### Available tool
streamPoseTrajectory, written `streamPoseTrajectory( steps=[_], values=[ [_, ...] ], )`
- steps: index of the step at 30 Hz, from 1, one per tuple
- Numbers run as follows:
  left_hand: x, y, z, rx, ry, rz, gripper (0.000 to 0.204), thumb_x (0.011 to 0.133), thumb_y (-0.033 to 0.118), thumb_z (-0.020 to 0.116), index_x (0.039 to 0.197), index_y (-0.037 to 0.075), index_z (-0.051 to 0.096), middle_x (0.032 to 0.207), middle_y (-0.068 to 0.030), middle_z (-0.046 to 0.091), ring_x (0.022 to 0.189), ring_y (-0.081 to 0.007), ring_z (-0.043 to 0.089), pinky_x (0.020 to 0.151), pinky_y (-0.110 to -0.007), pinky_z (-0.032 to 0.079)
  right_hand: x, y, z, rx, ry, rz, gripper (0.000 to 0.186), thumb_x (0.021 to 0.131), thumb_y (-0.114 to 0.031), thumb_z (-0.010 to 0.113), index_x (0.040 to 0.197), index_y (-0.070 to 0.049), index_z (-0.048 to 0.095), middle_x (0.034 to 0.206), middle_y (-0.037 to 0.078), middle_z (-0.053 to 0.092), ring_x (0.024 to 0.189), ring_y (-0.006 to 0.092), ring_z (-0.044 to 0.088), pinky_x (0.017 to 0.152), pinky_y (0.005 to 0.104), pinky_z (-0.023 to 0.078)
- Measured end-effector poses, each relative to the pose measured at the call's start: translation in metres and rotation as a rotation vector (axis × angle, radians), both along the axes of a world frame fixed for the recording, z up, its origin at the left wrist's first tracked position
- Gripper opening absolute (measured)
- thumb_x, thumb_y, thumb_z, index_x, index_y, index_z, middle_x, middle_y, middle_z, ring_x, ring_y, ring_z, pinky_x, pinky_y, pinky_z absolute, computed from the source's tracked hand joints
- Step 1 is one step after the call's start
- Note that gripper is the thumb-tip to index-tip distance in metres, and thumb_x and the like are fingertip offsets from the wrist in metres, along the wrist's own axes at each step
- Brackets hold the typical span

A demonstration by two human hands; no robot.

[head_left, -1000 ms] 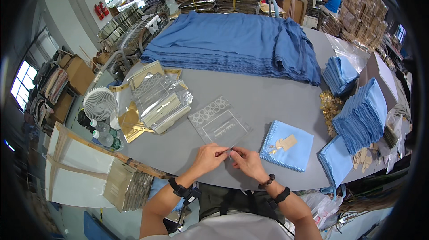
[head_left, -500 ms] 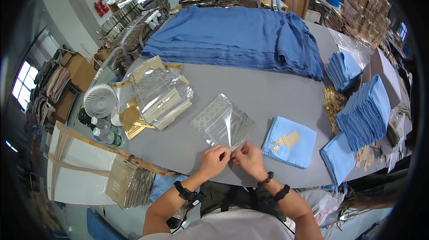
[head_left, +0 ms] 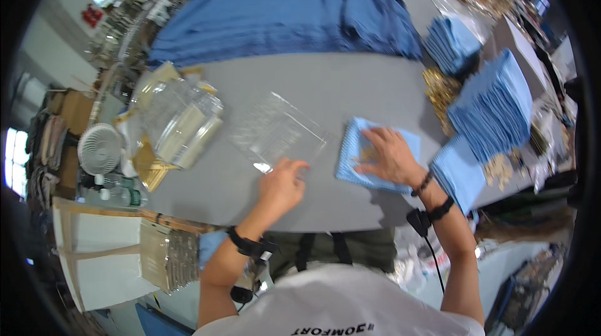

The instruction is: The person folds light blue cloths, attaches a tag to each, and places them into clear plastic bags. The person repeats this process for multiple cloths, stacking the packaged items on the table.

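A clear plastic bag [head_left: 277, 131] lies flat on the grey table [head_left: 313, 89]. My left hand [head_left: 282, 186] rests on the table with its fingertips on the bag's near corner. My right hand [head_left: 387, 156] lies spread on a folded light-blue cloth [head_left: 369, 148] just right of the bag, covering a small tan tag on it. Both wrists wear dark bands.
A large pile of dark blue fabric [head_left: 288, 10] fills the far side. Stacks of folded light-blue cloths [head_left: 494, 107] stand at the right, with gold pieces [head_left: 441, 92] beside them. A heap of clear bags [head_left: 178, 120] and a small white fan [head_left: 100, 148] sit at the left.
The bag, held up in both hands before, now lies flat on the table. My right hand has let it go and moved right onto the light-blue cloth.
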State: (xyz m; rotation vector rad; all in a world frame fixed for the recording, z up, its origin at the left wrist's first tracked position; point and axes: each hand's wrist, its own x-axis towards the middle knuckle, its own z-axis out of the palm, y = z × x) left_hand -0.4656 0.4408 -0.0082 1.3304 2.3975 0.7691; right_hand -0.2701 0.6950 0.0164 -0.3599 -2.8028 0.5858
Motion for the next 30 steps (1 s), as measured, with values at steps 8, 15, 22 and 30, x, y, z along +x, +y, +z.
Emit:
streamPoseTrajectory(
  steps=[8, 15, 22, 30],
  values=[
    [-0.006, 0.049, -0.008, 0.072, 0.098, 0.031, 0.017, 0.091, 0.017, 0.071, 0.106, 0.009, 0.074, 0.097, -0.0116, 0.072, 0.087, -0.0362, 0.073, 0.076, -0.049, 0.058, -0.03, -0.008, -0.035, 0.135, 0.098, -0.071, 0.052, 0.083, -0.041, 0.083, 0.113, -0.002, 0.065, 0.102, 0.014, 0.064, 0.102, 0.0324, 0.06, 0.092, 0.0472, 0.044],
    [-0.014, 0.068, -0.015, -0.01, -0.179, 0.041, 0.022, 0.092, 0.021, 0.074, 0.101, 0.001, 0.071, 0.091, -0.0189, 0.078, 0.087, -0.0418, 0.075, 0.08, -0.051, 0.059, -0.021, -0.013, -0.056, -0.058, 0.174, -0.147, 0.035, 0.085, -0.025, 0.083, 0.104, -0.003, 0.065, 0.091, 0.017, 0.064, 0.091, 0.0388, 0.06, 0.083, 0.0485, 0.047],
    [0.008, 0.061, -0.039, 0.2, -0.248, -0.011, 0.02, 0.093, 0.017, 0.078, 0.102, 0.001, 0.07, 0.077, -0.0132, 0.074, 0.064, -0.0234, 0.073, 0.06, -0.038, 0.055, -0.04, -0.052, -0.065, -0.159, 0.361, -0.031, 0.037, 0.08, -0.013, 0.084, 0.113, -0.003, 0.073, 0.091, 0.015, 0.066, 0.084, 0.0379, 0.064, 0.075, 0.0466, 0.052],
    [0.002, 0.055, -0.02, 0.52, -0.284, -0.2, 0.03, 0.098, 0.025, 0.078, 0.116, 0.002, 0.07, 0.088, -0.0102, 0.072, 0.068, -0.0177, 0.069, 0.064, -0.033, 0.056, -0.049, -0.07, -0.054, 0.049, 0.126, 0.005, 0.078, 0.089, -0.039, 0.074, 0.15, 0.006, 0.055, 0.128, 0.029, 0.057, 0.122, 0.0477, 0.055, 0.107, 0.0593, 0.042]
  ],
)
